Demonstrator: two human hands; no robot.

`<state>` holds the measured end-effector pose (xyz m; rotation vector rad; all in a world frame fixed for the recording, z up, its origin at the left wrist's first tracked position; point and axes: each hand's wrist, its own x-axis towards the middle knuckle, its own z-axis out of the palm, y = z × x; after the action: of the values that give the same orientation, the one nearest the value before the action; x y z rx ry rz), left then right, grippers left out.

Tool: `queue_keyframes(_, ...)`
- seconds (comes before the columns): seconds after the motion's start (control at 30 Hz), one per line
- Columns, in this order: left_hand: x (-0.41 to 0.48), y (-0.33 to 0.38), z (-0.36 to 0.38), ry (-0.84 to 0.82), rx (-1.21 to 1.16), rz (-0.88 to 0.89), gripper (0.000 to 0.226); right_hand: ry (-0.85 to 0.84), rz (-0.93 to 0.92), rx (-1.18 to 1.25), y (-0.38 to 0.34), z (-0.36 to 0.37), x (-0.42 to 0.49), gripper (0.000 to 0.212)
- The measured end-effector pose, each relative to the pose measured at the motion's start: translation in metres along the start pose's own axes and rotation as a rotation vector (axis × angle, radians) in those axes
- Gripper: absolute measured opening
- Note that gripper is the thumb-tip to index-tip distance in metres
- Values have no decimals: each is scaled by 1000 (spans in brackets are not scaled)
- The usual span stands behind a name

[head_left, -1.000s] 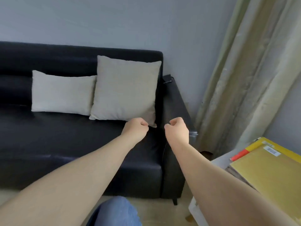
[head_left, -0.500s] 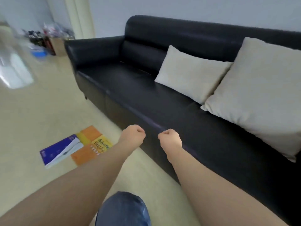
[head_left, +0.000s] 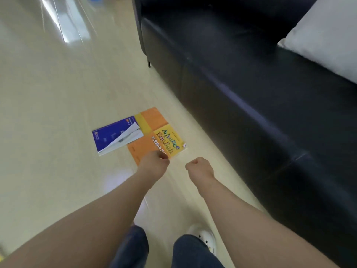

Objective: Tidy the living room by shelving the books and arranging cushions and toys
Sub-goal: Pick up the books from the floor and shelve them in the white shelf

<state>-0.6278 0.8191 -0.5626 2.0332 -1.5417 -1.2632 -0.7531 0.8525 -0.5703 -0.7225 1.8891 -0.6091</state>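
Two books lie flat on the pale floor beside the sofa. The orange and yellow book (head_left: 154,132) has "Advance English" on its cover. A blue book (head_left: 110,136) lies to its left, partly under it, with a folded white sheet on top. My left hand (head_left: 153,164) is a fist held out in front of me, overlapping the near edge of the orange book in view. My right hand (head_left: 200,168) is also a fist, over bare floor to the right of the books. Neither hand holds anything. A pale cushion (head_left: 326,33) sits on the sofa seat at the upper right.
The black leather sofa (head_left: 260,93) runs along the right side, its front edge close to my right arm. Glossy pale floor (head_left: 58,93) stretches to the left. My legs in jeans and one white shoe (head_left: 204,236) show at the bottom.
My view has swung left and down from the sofa's cushions to the floor. The books are now close, just beyond my fists. Both hands stay curled and empty.
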Motion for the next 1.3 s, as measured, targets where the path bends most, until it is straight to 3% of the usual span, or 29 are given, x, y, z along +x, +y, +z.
queue_keyframes(0.3,143,-85,5,-18,123,-107,27,-37,149,-45,21,98,145,20)
queue_keyframes(0.6,225,-138,-9,-43,282,-158,31,-114,146,-116,2,165,218,19)
queue_keyframes(0.73,252,-144,-12,-78,414,-154,22,-139,177,-150,-5,182,234,21)
queue_keyframes(0.87,287,-148,-24,34,507,-131,26,-120,179,-189,-18,198,259,19)
queue_keyframes(1.0,327,-160,-38,262,631,-91,54,-125,124,-210,-29,214,282,2)
queue_keyframes(1.1,350,-180,-45,146,743,-120,60,-111,104,-196,-26,217,295,1)
queue_keyframes(1.17,362,-191,-44,52,691,-131,55,-75,113,-177,-20,218,302,4)
queue_keyframes(1.3,366,-199,-43,29,849,-69,52,-26,132,-132,-13,221,301,3)
